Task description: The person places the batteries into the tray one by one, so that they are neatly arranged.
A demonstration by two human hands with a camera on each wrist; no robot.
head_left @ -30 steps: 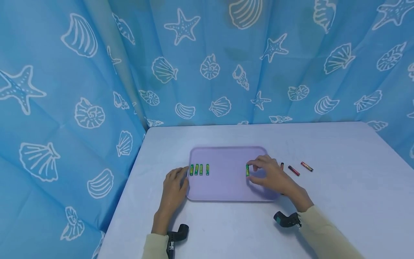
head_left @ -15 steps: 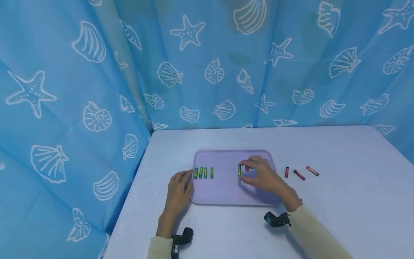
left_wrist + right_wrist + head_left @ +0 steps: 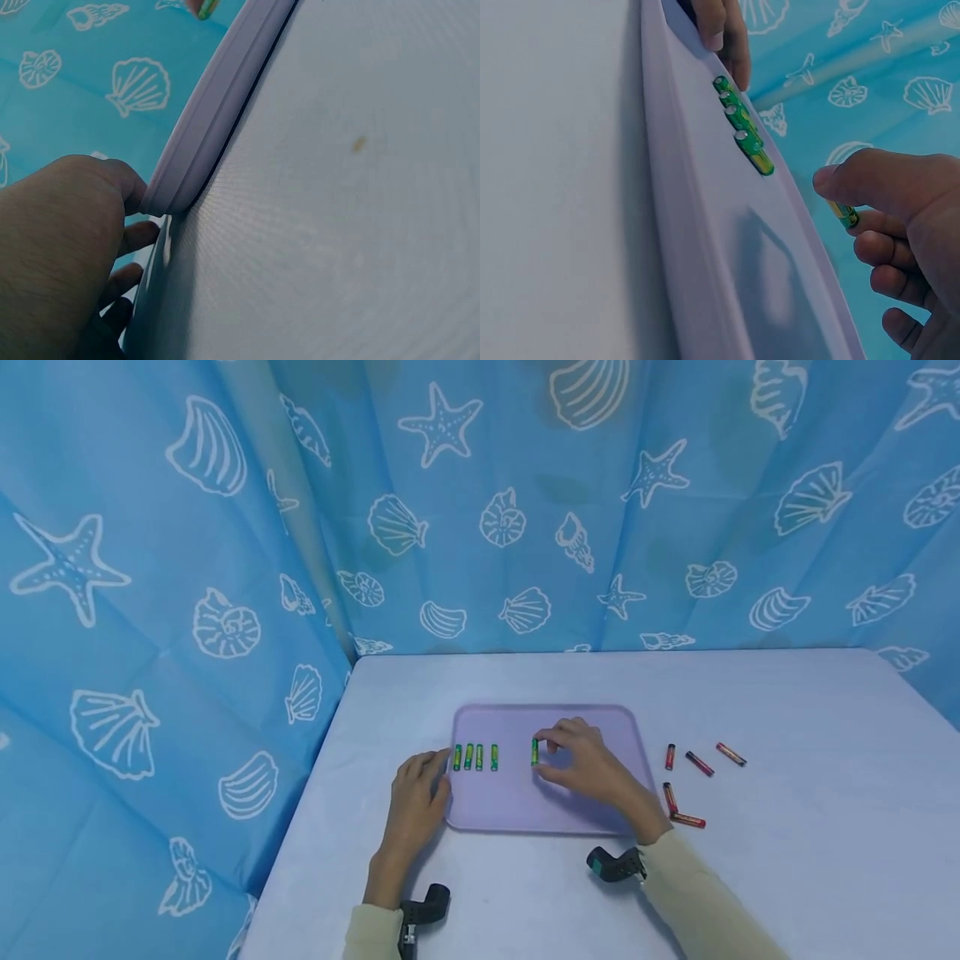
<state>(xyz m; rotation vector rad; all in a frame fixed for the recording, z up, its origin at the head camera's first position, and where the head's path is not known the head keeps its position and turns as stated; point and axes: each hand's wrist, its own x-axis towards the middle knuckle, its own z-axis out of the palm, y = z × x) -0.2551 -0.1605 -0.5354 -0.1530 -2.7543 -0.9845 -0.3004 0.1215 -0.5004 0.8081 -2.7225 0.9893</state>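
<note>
My right hand point(image 3: 581, 764) pinches a green-and-yellow battery point(image 3: 535, 753) by its ends, between thumb and fingers, over the middle of a purple tray point(image 3: 525, 814). In the right wrist view the held battery point(image 3: 846, 216) shows below the thumb, partly covered by it. Several matching green batteries point(image 3: 480, 757) lie side by side in a row at the tray's left, with a wider space before the rightmost one. My left hand point(image 3: 415, 802) rests at the tray's left edge. The left wrist view has its thumb against the rim point(image 3: 217, 97).
Several red-and-black batteries point(image 3: 700, 764) lie scattered on the white table point(image 3: 810, 827) right of the tray. Two of them meet near the tray's lower right corner. A blue curtain point(image 3: 450, 527) with seashell prints hangs behind and to the left.
My right hand has carried the green battery leftward across the tray, uncovering red batteries at the right. The left hand stays at the tray's edge. The head view has shifted slightly.
</note>
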